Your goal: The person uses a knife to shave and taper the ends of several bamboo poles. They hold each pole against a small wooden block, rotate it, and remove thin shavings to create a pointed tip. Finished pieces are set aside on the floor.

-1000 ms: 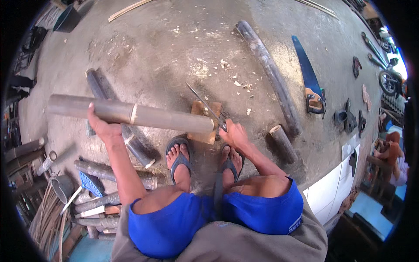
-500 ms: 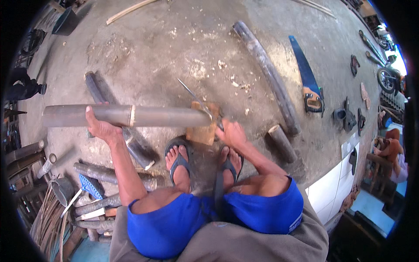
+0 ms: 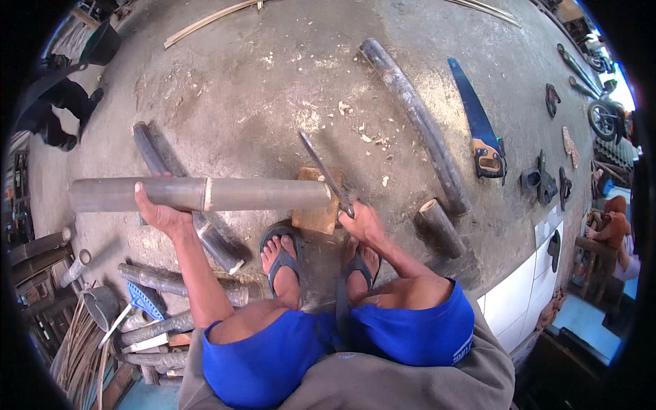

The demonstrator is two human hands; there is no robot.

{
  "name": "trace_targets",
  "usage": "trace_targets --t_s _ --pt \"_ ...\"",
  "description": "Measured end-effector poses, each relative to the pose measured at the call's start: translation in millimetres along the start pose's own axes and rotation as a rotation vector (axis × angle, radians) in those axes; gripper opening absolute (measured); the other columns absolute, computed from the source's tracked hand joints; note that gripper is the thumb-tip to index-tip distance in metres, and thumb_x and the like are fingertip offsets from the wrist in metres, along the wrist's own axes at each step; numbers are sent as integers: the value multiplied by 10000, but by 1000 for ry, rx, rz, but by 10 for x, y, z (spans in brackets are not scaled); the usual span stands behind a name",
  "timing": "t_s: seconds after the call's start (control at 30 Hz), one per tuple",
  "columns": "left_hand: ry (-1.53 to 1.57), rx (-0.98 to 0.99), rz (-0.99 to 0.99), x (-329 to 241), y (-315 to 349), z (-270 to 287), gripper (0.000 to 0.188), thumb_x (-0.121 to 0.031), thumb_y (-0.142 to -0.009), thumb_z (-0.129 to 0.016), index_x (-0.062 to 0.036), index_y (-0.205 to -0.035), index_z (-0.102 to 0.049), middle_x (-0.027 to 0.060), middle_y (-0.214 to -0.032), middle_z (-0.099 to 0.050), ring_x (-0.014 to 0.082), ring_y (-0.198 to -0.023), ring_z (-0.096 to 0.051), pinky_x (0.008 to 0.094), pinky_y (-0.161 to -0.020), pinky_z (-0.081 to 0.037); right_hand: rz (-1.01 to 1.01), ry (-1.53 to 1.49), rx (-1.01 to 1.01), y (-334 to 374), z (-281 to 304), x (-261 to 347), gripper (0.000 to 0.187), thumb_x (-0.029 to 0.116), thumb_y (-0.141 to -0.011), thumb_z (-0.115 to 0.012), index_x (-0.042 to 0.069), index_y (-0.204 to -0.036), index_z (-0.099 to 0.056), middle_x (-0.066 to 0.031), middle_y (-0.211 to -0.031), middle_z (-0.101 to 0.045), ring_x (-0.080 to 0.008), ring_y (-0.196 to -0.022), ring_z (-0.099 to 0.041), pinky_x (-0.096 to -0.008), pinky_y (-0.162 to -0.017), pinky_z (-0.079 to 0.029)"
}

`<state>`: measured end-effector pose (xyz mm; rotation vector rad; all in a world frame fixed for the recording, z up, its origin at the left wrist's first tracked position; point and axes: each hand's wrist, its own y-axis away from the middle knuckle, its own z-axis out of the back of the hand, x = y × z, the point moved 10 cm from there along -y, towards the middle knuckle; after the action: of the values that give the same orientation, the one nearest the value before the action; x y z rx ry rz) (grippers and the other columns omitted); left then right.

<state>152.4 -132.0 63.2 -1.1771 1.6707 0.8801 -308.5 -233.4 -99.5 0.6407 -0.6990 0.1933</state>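
A thick grey-brown bamboo length (image 3: 266, 195) lies level across in front of me, a pale node ring near its middle. My left hand (image 3: 164, 213) is closed round it from below, left of that ring, with the thumb up its near side. At its right end, my right hand (image 3: 362, 222) grips a knife (image 3: 318, 160) by the handle, which the fingers mostly hide. The narrow blade slants up and left, close past the bamboo's end; I cannot tell if they touch. Below that end a worn wooden block (image 3: 314, 220) rests on the floor between my feet.
A dark bamboo pole (image 3: 417, 123), a short bamboo piece (image 3: 441, 229) and a handsaw (image 3: 471, 116) lie on the right. Another pole (image 3: 154, 150) runs beneath the held bamboo. Cut bamboo (image 3: 160, 279) piles up at lower left. A person's legs (image 3: 61, 109) show at far left.
The knife has shifted right and toward me, from across the bamboo's end to beside it. The bamboo sits slightly nearer in view. The person at far left has come further in.
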Motion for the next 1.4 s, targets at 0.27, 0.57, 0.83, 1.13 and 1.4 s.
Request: trace_targets --t_s 0.27,0.57,0.83,1.13,1.4 --pt "7 -94 40 -415 14 16 669 -573 -841 -676 -28 -1201 -530 177 -1013 -631 321 -966 -648 480 -847 -559 -73 -362 129 -354 -433 132 342 310 -944 -615 4 -789 -614 -71 -629 -629 -150 -521 -604 -346 -524 -501" --pt "-65 -167 -103 -544 -24 126 706 -430 -853 -773 52 -1290 -499 192 -1089 -612 330 -961 -666 486 -861 -588 103 157 -38 -207 30 351 406 362 -930 -655 -35 -1012 -645 -280 -845 -698 -483 -824 -697 -577 -739 -540" --pt "-113 -264 -184 -559 -21 222 582 -320 -885 -767 63 -1247 -521 167 -1043 -608 315 -877 -663 469 -809 -600 380 116 -212 -11 404 1258 361 342 -952 -655 -12 -1017 -633 -290 -782 -680 -473 -761 -701 -541 -649 -542" --pt "-87 -220 -168 -567 -58 320 625 -366 -848 -776 56 -1229 -517 189 -980 -653 324 -892 -670 469 -791 -580 392 -101 -176 92 704 1628 393 347 -939 -648 -36 -1032 -651 -292 -835 -700 -480 -810 -707 -572 -736 -555" --pt "-80 -135 -160 -551 -12 138 637 -440 -842 -742 51 -1192 -536 192 -955 -671 308 -909 -669 448 -828 -537 225 245 -27 -235 81 674 394 359 -910 -682 -28 -958 -629 -289 -862 -710 -478 -749 -705 -539 -655 -571"
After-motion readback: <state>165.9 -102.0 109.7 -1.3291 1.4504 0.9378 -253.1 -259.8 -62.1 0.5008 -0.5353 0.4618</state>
